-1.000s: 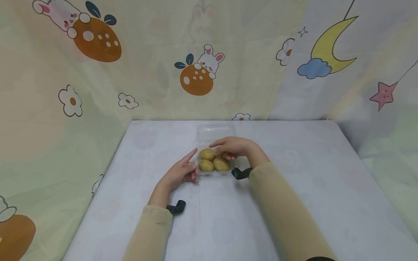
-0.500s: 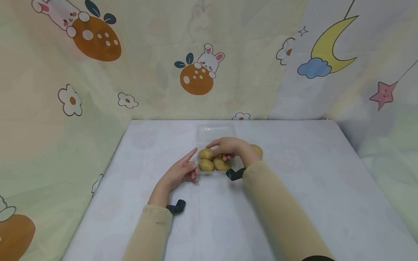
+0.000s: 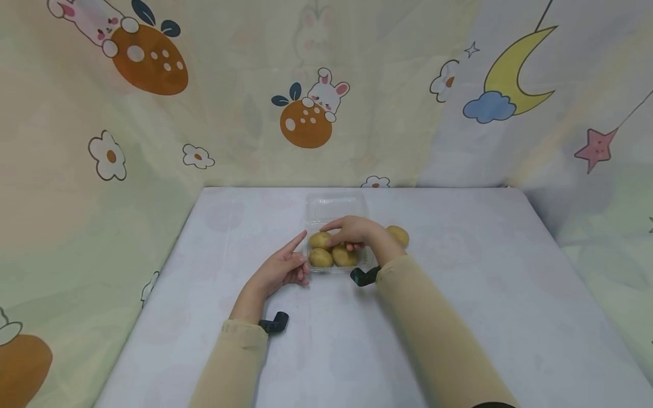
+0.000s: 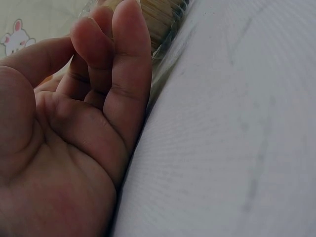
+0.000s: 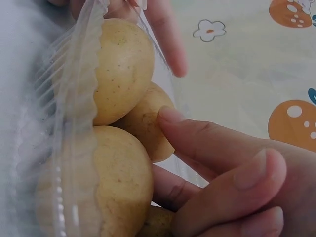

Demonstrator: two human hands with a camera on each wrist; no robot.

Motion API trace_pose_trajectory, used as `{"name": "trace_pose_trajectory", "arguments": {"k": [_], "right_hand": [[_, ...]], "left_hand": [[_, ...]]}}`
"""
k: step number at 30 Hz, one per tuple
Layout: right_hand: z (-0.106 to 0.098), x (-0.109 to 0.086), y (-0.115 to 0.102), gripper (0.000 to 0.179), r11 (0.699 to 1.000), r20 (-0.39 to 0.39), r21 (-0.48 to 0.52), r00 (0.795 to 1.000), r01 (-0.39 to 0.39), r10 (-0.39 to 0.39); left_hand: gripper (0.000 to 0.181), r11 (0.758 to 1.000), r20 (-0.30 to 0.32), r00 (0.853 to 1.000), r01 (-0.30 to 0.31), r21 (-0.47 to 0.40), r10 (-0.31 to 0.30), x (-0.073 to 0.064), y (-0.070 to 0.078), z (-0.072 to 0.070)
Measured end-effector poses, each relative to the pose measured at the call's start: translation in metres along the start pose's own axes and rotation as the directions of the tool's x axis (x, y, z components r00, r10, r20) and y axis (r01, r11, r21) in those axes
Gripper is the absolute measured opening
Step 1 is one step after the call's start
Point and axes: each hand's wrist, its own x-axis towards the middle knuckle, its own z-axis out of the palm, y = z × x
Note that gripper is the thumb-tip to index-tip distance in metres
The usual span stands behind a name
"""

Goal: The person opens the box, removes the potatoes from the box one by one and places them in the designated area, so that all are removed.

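Note:
Several potatoes (image 3: 321, 258) sit in a clear plastic clamshell box (image 3: 326, 271). My left hand (image 3: 278, 271) is at the box's left side, thumb at the rim and forefinger stretched along the wall; its other fingers curl in, as the left wrist view shows. My right hand (image 3: 361, 231) reaches into the box from the right, thumb and forefinger about the far-left potato (image 5: 150, 121). Its remaining fingers curl over another potato (image 5: 159, 222), mostly hidden beneath them. Two potatoes lie along the near side, one the near-right potato (image 3: 344, 256).
The hinged lid (image 3: 336, 207) lies folded back behind the box. One more potato (image 3: 398, 235) rests outside it to the right, partly behind my right wrist. A pale cloth covers the table (image 3: 459, 272), and a printed curtain (image 3: 229, 102) hangs along its far edge.
My right hand has shifted slightly left over the far-left potato. The potato outside the box has come into view beside the right wrist. My left hand has stayed in place.

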Motion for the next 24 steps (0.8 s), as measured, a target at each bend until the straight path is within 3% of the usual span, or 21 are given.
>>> {"name": "trace_pose_trajectory", "arguments": {"k": [6,24], "right_hand": [[0.0025,0.0038,0.0007,0.044,1.0,-0.047,-0.018,0.999,-0.023,0.022],[0.0047,0.0044,-0.0015,0.045,1.0,-0.082,-0.003,0.996,-0.03,0.029]], "left_hand": [[0.071,1.0,0.003,1.0,-0.002,0.007,0.002,-0.0001,-0.0004,-0.0005],[0.072,1.0,0.02,1.0,-0.017,0.017,0.017,0.0003,-0.0006,-0.0012]]}}
